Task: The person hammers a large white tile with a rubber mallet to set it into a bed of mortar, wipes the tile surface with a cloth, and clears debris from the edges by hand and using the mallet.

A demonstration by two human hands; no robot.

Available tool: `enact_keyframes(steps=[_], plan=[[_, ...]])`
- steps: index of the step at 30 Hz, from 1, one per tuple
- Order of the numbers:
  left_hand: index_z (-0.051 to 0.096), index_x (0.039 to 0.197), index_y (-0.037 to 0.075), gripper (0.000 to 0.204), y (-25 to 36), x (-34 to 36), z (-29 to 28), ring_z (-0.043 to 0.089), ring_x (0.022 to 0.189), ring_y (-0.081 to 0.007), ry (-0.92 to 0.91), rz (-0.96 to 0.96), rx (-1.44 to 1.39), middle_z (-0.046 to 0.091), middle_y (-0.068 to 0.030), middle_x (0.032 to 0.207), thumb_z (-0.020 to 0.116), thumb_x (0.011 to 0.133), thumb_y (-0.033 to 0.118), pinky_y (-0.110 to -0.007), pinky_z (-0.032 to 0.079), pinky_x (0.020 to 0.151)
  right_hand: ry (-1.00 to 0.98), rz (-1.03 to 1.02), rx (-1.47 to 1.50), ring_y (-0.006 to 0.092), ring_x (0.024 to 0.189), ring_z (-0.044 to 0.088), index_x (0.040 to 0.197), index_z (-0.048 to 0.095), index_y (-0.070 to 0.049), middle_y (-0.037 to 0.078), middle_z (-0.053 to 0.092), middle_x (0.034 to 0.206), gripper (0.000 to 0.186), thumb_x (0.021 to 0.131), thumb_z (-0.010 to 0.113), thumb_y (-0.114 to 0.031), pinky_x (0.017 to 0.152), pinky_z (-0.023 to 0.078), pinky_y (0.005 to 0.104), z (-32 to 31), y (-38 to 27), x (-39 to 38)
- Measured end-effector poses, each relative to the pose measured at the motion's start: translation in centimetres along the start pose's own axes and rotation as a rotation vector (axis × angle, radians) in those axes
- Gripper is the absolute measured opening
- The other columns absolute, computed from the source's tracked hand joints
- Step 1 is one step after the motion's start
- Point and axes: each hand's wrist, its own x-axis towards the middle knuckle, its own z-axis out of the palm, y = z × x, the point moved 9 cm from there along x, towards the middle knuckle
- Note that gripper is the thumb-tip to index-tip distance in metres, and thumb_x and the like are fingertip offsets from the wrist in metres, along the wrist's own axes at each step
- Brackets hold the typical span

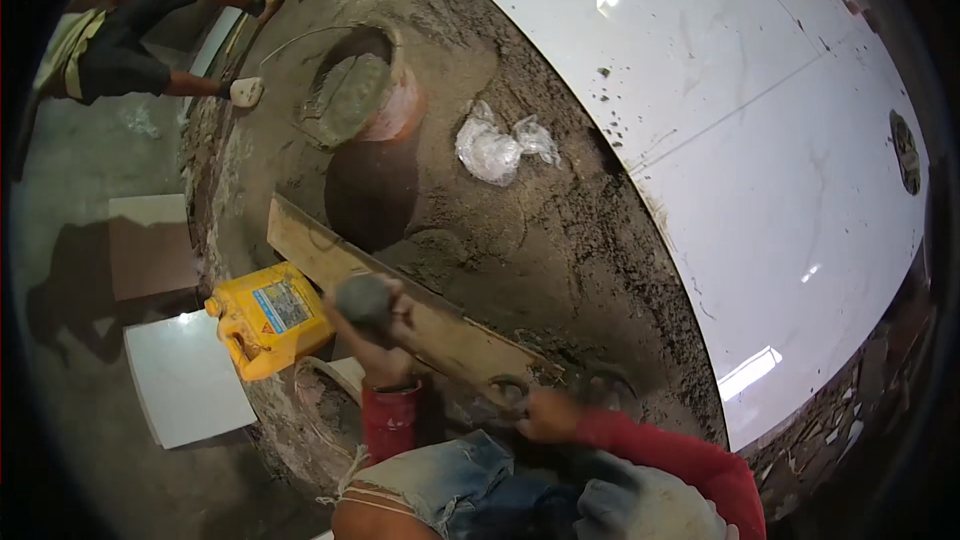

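Note:
My left hand (388,352) is closed round a rounded, dark grey thing (362,300), held above a long wooden board (440,340). The board lies slantwise across the wet grey mortar (470,275). Close to the board's right end, my right hand (550,415) has its fingers curled. Motion smears it, and whatever it grips I cannot make out. A yellow jerrycan (312,320) with a label lies on its side just left of my left hand.
Beyond the board stands a bucket (402,105) of grey mortar. A crumpled clear plastic bag (490,148) lies on the mortar. Glossy white tiles (780,190) cover the right side. Loose tiles (190,380) lie at left. Another person (125,60) stands at the upper left.

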Motion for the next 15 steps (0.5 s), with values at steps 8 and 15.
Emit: enact_keyframes(steps=[8,15], plan=[[0.053,0.122,0.012,0.056,10.4,-4.0,-4.2,0.056,0.079,-0.0170,0.460,0.405,0.331,0.059,-0.0057,0.094,0.053,0.093,0.060,-0.029,0.047,0.056,0.449,-0.390,-0.643,0.0272,0.102,0.065,0.105,0.064,-0.014,0.010,0.067,0.106,0.024,0.082,0.059,-0.013,0.101,0.039,0.0513,-11.7,-2.2,1.7],[0.055,0.123,0.015,0.051,7.9,-6.0,-6.3,0.064,0.082,-0.0153,0.445,0.313,0.325,0.064,-0.0024,0.101,0.053,0.094,0.056,-0.030,0.055,0.061,1.356,0.376,-0.875,0.0336,0.150,0.015,0.155,0.021,-0.006,0.022,0.016,0.161,0.072,0.101,0.034,-0.054,0.119,0.008,0.0581,-44.2,8.9,1.3]])
